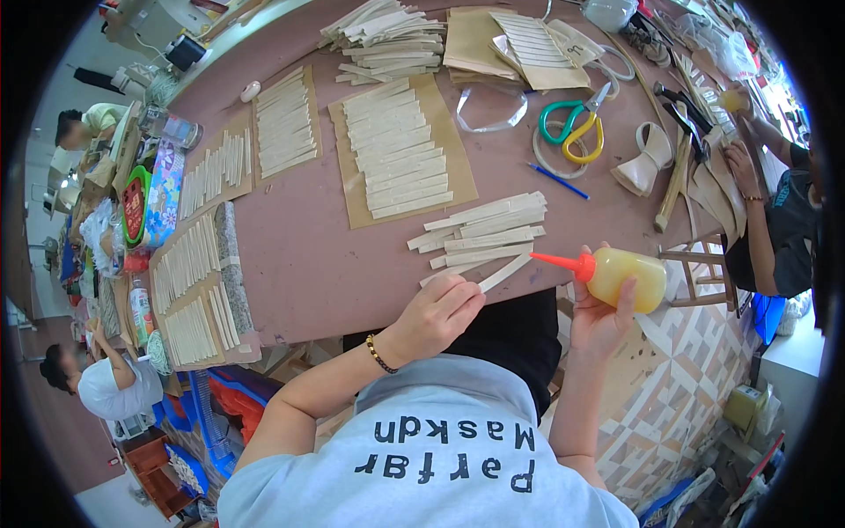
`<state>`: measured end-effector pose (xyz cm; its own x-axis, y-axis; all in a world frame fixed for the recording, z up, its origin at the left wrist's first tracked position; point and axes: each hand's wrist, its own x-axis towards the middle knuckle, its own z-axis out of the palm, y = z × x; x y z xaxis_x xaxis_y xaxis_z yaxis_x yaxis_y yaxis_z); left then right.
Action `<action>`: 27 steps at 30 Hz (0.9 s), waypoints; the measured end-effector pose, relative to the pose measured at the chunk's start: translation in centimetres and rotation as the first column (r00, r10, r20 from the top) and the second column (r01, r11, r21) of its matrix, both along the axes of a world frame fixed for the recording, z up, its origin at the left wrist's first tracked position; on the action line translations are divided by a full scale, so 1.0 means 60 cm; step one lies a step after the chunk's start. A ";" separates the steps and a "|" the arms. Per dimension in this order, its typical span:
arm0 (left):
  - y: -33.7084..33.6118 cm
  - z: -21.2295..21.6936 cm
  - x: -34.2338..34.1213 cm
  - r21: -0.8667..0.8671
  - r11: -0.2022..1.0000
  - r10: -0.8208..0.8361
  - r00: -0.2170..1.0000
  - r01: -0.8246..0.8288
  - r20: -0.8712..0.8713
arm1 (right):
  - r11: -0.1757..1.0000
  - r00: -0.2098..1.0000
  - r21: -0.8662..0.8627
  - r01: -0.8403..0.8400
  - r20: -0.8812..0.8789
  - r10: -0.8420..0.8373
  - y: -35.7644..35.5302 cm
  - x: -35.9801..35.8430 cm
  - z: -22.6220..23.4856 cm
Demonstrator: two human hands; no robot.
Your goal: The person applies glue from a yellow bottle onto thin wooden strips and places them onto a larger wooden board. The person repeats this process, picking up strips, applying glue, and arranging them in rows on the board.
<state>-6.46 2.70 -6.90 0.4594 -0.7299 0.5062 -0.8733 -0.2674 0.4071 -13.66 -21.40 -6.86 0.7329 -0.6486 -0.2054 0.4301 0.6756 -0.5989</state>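
Near the table's front edge, my left hand (437, 315) is closed on one end of a pale flat strip (506, 275). My right hand (601, 324) grips a squeeze bottle (635, 280) of yellowish liquid, tilted on its side. Its red nozzle (554, 261) points left, with the tip at or very close to the strip's free end; whether they touch I cannot tell. Just beyond lies a loose pile of similar strips (484, 227). Farther back, a brown sheet (462, 180) bears a neat row of strips (396, 145).
Scissors (576, 130) with green and yellow handles and a blue pen (559, 181) lie right of the rows. More strips (383, 40) are heaped at the back. A hammer (673, 180) rests near the right edge. A co-worker's hand (744, 167) is at far right; other people sit left.
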 end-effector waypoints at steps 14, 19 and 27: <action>0.042 -0.019 -0.034 0.053 0.992 0.121 0.992 -0.119 -0.046 | 0.916 0.989 -0.398 -0.039 -0.149 -0.023 0.024 -0.039 -0.021; 0.041 -0.020 -0.031 0.023 0.991 0.129 0.991 -0.128 -0.045 | 0.903 0.988 -0.428 -0.045 -0.153 -0.024 0.025 -0.034 -0.020; 0.044 -0.026 -0.030 0.000 0.990 0.141 0.988 -0.141 -0.064 | 0.770 0.986 -0.638 -0.002 -0.132 -0.106 0.030 -0.028 -0.010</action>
